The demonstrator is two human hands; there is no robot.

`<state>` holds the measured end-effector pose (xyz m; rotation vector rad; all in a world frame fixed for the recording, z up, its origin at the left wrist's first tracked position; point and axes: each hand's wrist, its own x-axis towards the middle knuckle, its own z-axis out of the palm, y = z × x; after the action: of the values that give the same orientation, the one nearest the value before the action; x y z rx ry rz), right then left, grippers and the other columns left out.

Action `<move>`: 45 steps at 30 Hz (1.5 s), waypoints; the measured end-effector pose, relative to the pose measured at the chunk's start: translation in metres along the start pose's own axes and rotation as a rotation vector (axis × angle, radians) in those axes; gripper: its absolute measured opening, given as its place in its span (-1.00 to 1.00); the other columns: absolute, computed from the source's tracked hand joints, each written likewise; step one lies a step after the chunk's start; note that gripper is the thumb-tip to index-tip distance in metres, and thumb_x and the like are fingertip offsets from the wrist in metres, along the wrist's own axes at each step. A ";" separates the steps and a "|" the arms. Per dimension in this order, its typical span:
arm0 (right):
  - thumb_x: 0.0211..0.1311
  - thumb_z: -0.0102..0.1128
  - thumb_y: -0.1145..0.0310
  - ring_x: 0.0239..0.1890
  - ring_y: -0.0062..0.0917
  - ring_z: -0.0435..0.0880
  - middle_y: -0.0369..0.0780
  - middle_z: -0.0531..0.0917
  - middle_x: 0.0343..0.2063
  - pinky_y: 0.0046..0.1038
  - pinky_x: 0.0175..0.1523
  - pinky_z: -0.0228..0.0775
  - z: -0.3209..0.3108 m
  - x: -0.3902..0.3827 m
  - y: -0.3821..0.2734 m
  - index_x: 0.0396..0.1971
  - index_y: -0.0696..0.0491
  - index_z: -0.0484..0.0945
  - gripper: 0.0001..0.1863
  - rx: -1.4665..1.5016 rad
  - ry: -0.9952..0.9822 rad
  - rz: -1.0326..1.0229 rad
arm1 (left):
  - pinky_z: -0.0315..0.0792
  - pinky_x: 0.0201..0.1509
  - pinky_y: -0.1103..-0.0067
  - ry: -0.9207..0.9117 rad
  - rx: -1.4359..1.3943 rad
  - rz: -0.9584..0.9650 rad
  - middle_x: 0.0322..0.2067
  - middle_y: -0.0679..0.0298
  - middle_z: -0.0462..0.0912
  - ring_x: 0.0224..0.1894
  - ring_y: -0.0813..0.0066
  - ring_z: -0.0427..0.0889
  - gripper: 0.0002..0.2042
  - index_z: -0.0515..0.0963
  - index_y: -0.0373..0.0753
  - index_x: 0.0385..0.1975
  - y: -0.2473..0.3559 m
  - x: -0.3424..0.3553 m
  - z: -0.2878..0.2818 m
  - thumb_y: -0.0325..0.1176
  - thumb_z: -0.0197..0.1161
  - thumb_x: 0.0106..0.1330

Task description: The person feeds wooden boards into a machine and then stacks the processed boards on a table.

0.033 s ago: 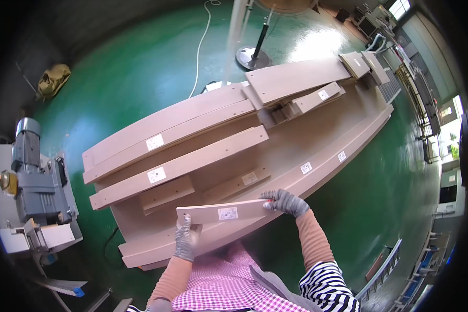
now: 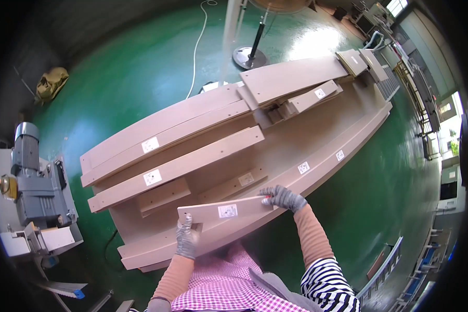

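A short beige board [image 2: 221, 210] with a white label is held up before me by its two ends. My left hand [image 2: 186, 239], in a grey glove, grips its left end with the thumb on the labelled face. The other end is pinched in the gloved fingers of my right hand [image 2: 283, 197], where a small red spot shows by the fingertips. Beneath it, a long beige panel with a label [image 2: 303, 167] lies along the near edge of the stack. A second short board [image 2: 234, 186], also labelled, rests just beyond the held one.
Long drilled boards [image 2: 177, 169] lie across the stack at left. A wide panel [image 2: 296, 78] tops the far side. A grey motor machine [image 2: 34, 177] stands at left, and a round-based stand [image 2: 250, 57] behind. A metal rack [image 2: 382, 268] sits at lower right on the green floor.
The held board has tilted slightly, showing a little more of its labelled face. Both hands keep their grip. The stack appears shifted slightly left in view.
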<state>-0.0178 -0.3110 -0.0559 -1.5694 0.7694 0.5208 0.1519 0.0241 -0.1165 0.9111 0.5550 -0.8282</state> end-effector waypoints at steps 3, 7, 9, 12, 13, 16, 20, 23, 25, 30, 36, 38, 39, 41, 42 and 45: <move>0.11 0.34 0.36 -0.07 -0.44 0.61 -0.13 0.66 -0.11 -0.43 0.07 0.43 -0.035 0.043 0.036 0.04 0.08 0.55 -0.56 -0.074 0.171 -0.086 | 0.53 -0.17 0.46 0.164 0.304 -0.047 -0.19 0.32 0.58 -0.17 0.41 0.58 -0.63 0.43 -0.12 0.01 -0.030 0.036 0.018 -0.36 0.35 0.23; 0.00 0.37 0.37 -0.04 -0.25 0.61 -0.04 0.63 -0.09 -0.34 0.11 0.42 -0.061 0.087 0.053 0.01 0.06 0.55 -0.51 -0.224 0.519 -0.174 | 0.45 -0.43 0.62 0.228 1.036 -0.110 -0.31 0.33 0.62 -0.38 0.58 0.57 -0.75 0.54 -0.23 -0.18 -0.043 0.076 0.051 -0.34 0.38 0.19; -0.07 0.38 0.36 -0.01 -0.17 0.59 -0.01 0.61 -0.09 -0.32 0.14 0.40 -0.059 0.110 0.059 0.05 0.05 0.52 -0.43 -0.352 0.526 -0.180 | 0.52 -0.29 0.50 0.235 1.165 -0.110 -0.28 0.16 0.64 -0.32 0.38 0.63 -0.69 0.56 -0.32 -0.21 -0.046 0.088 0.049 -0.25 0.38 0.16; -0.08 0.38 0.28 0.03 -0.12 0.55 0.00 0.58 -0.02 -0.26 0.15 0.39 -0.045 0.120 0.074 0.13 0.10 0.42 -0.32 -0.345 0.712 -0.016 | 0.51 -0.04 0.37 0.309 1.694 0.179 -0.20 -0.07 0.62 -0.15 0.07 0.62 -0.51 0.52 -0.37 -0.11 -0.050 0.091 0.058 -0.12 0.40 0.09; -0.08 0.38 0.28 0.03 -0.12 0.55 0.00 0.58 -0.02 -0.26 0.15 0.39 -0.043 0.120 0.079 0.13 0.10 0.42 -0.32 -0.344 0.706 -0.020 | 0.46 0.06 0.33 0.310 1.726 0.194 -0.15 -0.14 0.59 -0.07 -0.03 0.57 -0.43 0.49 -0.38 -0.05 -0.055 0.090 0.066 -0.07 0.40 0.05; -0.05 0.36 0.24 0.04 -0.10 0.55 0.01 0.57 -0.01 -0.24 0.15 0.38 -0.039 0.113 0.079 0.08 0.10 0.45 -0.38 -0.408 0.751 0.137 | 0.41 0.16 0.30 0.380 1.770 0.256 -0.08 -0.20 0.55 0.03 -0.09 0.52 -0.31 0.44 -0.40 0.04 -0.063 0.088 0.069 -0.03 0.42 -0.02; 0.02 0.33 0.26 0.09 -0.10 0.52 0.04 0.55 0.02 -0.26 0.23 0.32 -0.031 0.123 0.078 0.18 0.10 0.39 -0.33 -0.292 0.652 0.086 | 0.42 0.15 0.36 0.334 1.587 0.396 -0.05 -0.17 0.55 0.03 -0.04 0.54 -0.31 0.43 -0.44 0.05 -0.066 0.101 0.046 -0.14 0.46 -0.06; 0.04 0.29 0.29 0.08 -0.08 0.52 0.05 0.55 0.02 -0.25 0.21 0.33 -0.021 0.131 0.070 0.19 0.10 0.38 -0.35 -0.339 0.725 0.111 | 0.44 0.11 0.40 0.274 1.403 0.467 -0.06 -0.13 0.58 -0.01 -0.01 0.58 -0.38 0.46 -0.45 0.02 -0.068 0.113 0.035 -0.22 0.46 -0.03; 0.05 0.27 0.30 0.08 -0.06 0.52 0.06 0.55 0.01 -0.24 0.21 0.33 -0.019 0.134 0.069 0.20 0.10 0.36 -0.35 -0.348 0.729 0.121 | 0.45 0.09 0.41 0.309 1.374 0.503 -0.07 -0.11 0.60 -0.03 0.01 0.60 -0.43 0.48 -0.45 -0.01 -0.067 0.119 0.032 -0.26 0.45 -0.01; -0.01 0.22 0.30 0.07 -0.05 0.52 0.07 0.54 0.01 -0.20 0.20 0.36 -0.012 0.140 0.072 0.08 0.09 0.48 -0.45 -0.384 0.781 0.112 | 0.51 -0.07 0.28 0.090 1.441 0.294 -0.24 -0.16 0.65 -0.16 -0.06 0.64 -0.48 0.56 -0.48 -0.23 -0.033 0.090 0.031 -0.08 0.40 0.03; 0.10 -0.03 0.63 0.16 -0.27 0.44 -0.06 0.48 0.12 -0.34 0.32 0.18 0.050 0.085 0.044 0.10 0.21 0.39 -0.52 -0.145 1.023 -0.381 | 0.38 0.22 0.33 -0.389 1.425 0.316 0.07 -0.15 0.50 0.13 0.05 0.51 -0.40 0.43 -0.45 0.10 0.059 0.011 -0.051 0.01 0.19 0.30; 0.27 -0.10 0.62 0.26 -0.33 0.36 -0.05 0.40 0.20 -0.38 0.39 0.07 0.098 0.078 0.045 0.21 0.22 0.31 -0.53 0.177 0.997 -0.361 | 0.44 0.16 0.35 -0.570 0.658 -0.358 0.08 -0.03 0.51 0.10 0.17 0.54 -0.46 0.46 -0.39 0.09 0.141 -0.056 -0.081 -0.01 0.15 0.35; 0.32 -0.11 0.61 0.27 -0.33 0.35 -0.03 0.39 0.21 -0.38 0.40 0.07 0.132 0.075 0.029 0.23 0.22 0.29 -0.54 0.302 0.961 -0.349 | 0.50 0.09 0.40 -0.502 0.520 -0.233 -0.03 0.06 0.59 0.00 0.29 0.60 -0.55 0.49 -0.39 0.03 0.175 -0.074 -0.119 -0.09 0.13 0.37; 0.32 -0.09 0.60 0.22 -0.35 0.41 -0.02 0.41 0.18 -0.37 0.36 0.15 0.186 0.075 0.021 0.23 0.21 0.30 -0.54 0.297 0.889 -0.308 | 0.56 -0.12 0.48 -0.163 0.287 0.110 -0.22 0.13 0.64 -0.19 0.37 0.64 -0.78 0.57 -0.34 -0.23 0.258 -0.105 -0.168 -0.31 0.12 0.34; 0.31 -0.06 0.61 0.19 -0.37 0.44 -0.05 0.44 0.15 -0.38 0.34 0.18 0.207 0.081 0.028 0.22 0.21 0.30 -0.55 0.228 0.855 -0.322 | 0.57 -0.16 0.44 -0.241 0.232 0.437 -0.21 0.16 0.64 -0.16 0.38 0.63 -0.83 0.58 -0.29 -0.22 0.302 -0.114 -0.203 -0.38 0.12 0.31; 0.30 -0.02 0.62 0.12 -0.41 0.48 -0.11 0.49 0.09 -0.41 0.29 0.25 0.274 0.103 0.028 0.19 0.19 0.33 -0.56 0.209 0.765 -0.317 | 0.51 0.08 0.23 -0.027 -0.613 0.728 -0.08 0.19 0.61 -0.02 0.27 0.59 -0.60 0.51 -0.18 -0.04 0.416 -0.148 -0.262 0.02 0.09 0.38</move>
<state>0.0595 -0.0603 -0.1895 -1.6474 1.0686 -0.4163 0.3854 0.4505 0.0486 0.4658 0.3721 0.0062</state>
